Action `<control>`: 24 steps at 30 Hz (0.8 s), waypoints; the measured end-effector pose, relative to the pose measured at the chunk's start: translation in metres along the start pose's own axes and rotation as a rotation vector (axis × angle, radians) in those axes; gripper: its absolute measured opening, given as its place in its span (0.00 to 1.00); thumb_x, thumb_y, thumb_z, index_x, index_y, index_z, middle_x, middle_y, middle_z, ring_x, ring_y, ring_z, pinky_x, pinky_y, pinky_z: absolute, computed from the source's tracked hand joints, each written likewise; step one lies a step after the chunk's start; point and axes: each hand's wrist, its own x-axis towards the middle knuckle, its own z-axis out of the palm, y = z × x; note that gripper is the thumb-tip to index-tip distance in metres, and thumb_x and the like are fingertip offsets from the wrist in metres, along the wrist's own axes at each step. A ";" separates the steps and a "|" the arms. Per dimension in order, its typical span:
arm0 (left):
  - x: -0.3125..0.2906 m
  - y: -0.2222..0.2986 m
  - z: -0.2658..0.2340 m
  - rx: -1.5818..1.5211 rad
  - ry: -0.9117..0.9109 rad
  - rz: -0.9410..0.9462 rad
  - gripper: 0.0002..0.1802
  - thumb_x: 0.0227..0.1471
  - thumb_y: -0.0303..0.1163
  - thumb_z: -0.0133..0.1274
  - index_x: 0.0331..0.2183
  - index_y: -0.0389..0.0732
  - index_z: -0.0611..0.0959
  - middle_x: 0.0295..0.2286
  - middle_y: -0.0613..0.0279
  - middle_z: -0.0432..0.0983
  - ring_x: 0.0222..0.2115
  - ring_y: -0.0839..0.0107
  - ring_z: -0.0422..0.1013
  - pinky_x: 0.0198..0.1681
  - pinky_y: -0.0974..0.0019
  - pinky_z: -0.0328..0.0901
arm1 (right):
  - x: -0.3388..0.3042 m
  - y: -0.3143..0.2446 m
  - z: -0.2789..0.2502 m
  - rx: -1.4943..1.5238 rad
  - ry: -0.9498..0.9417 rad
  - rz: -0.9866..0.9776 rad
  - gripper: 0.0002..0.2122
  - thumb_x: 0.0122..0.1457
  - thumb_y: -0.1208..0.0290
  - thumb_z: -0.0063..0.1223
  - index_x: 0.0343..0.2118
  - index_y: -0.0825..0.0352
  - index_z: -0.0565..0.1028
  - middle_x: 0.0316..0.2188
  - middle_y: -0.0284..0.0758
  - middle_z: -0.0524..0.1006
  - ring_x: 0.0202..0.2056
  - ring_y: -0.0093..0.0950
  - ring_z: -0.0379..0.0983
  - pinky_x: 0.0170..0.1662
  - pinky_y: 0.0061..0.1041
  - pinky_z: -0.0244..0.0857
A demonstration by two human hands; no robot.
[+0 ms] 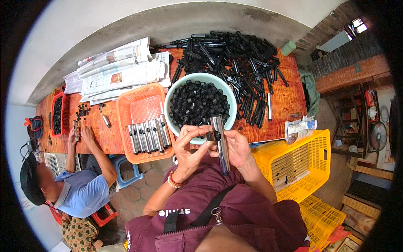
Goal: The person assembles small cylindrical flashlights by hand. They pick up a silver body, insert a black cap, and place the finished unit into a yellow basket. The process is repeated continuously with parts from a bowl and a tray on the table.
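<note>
My right hand (pixel 238 151) is wrapped around a shiny metal tube (pixel 223 153), held upright in front of my chest. A round black spot shows on the tube's side near its upper end. My left hand (pixel 192 146) pinches a small black cap (pixel 210 135) between thumb and fingers, close against that side of the tube. Just beyond my hands stands a pale green bowl (pixel 169 98) heaped with black caps (pixel 200 103). Left of it, an orange basket (pixel 142 90) holds a row of several similar metal tubes (pixel 145 136).
Black rod-like parts (pixel 231 59) are piled at the back of the wooden table (pixel 289 122). Folded newspapers (pixel 121 77) lie back left. Yellow crates (pixel 308 168) stand at my right. On the left a co-worker (pixel 84 180) handles a tube beside a red basket (pixel 61 113).
</note>
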 end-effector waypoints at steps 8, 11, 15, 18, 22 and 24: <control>-0.003 -0.014 0.011 0.087 0.014 0.030 0.15 0.43 0.19 0.60 0.38 0.32 0.81 0.33 0.59 0.71 0.34 0.73 0.69 0.31 0.74 0.72 | -0.003 -0.002 0.010 -0.088 0.061 -0.142 0.23 0.63 0.69 0.36 0.62 0.60 0.55 0.52 0.36 0.69 0.37 0.24 0.73 0.32 0.28 0.67; -0.007 -0.008 0.019 -0.157 0.056 -0.181 0.15 0.44 0.19 0.60 0.38 0.32 0.81 0.33 0.59 0.71 0.35 0.72 0.69 0.35 0.72 0.69 | -0.004 -0.001 0.010 -0.092 0.110 -0.173 0.24 0.63 0.69 0.33 0.63 0.61 0.52 0.52 0.39 0.69 0.40 0.25 0.72 0.32 0.27 0.66; -0.011 -0.029 0.013 -0.149 0.031 -0.138 0.16 0.44 0.17 0.59 0.39 0.30 0.80 0.35 0.58 0.71 0.35 0.73 0.69 0.36 0.72 0.73 | -0.005 -0.003 0.001 -0.066 0.071 -0.155 0.24 0.64 0.68 0.32 0.63 0.61 0.52 0.48 0.45 0.72 0.38 0.26 0.71 0.33 0.26 0.65; -0.012 -0.027 0.016 -0.245 0.050 -0.215 0.17 0.44 0.15 0.57 0.40 0.30 0.79 0.36 0.57 0.70 0.35 0.72 0.70 0.36 0.72 0.74 | -0.006 -0.004 0.000 0.012 0.054 -0.138 0.23 0.64 0.67 0.31 0.63 0.62 0.53 0.47 0.46 0.73 0.35 0.26 0.70 0.34 0.26 0.64; -0.011 -0.026 0.017 -0.288 0.047 -0.210 0.17 0.45 0.13 0.56 0.41 0.30 0.78 0.36 0.57 0.70 0.35 0.71 0.71 0.35 0.71 0.74 | -0.007 -0.004 0.001 0.020 0.088 -0.140 0.23 0.64 0.67 0.32 0.63 0.63 0.54 0.47 0.44 0.73 0.34 0.26 0.70 0.35 0.26 0.64; -0.009 -0.024 0.018 -0.311 0.040 -0.196 0.16 0.45 0.14 0.56 0.41 0.30 0.78 0.35 0.57 0.70 0.34 0.71 0.72 0.35 0.72 0.74 | -0.006 -0.004 0.004 0.009 0.104 -0.151 0.23 0.64 0.67 0.34 0.62 0.63 0.56 0.45 0.41 0.73 0.34 0.27 0.70 0.35 0.26 0.65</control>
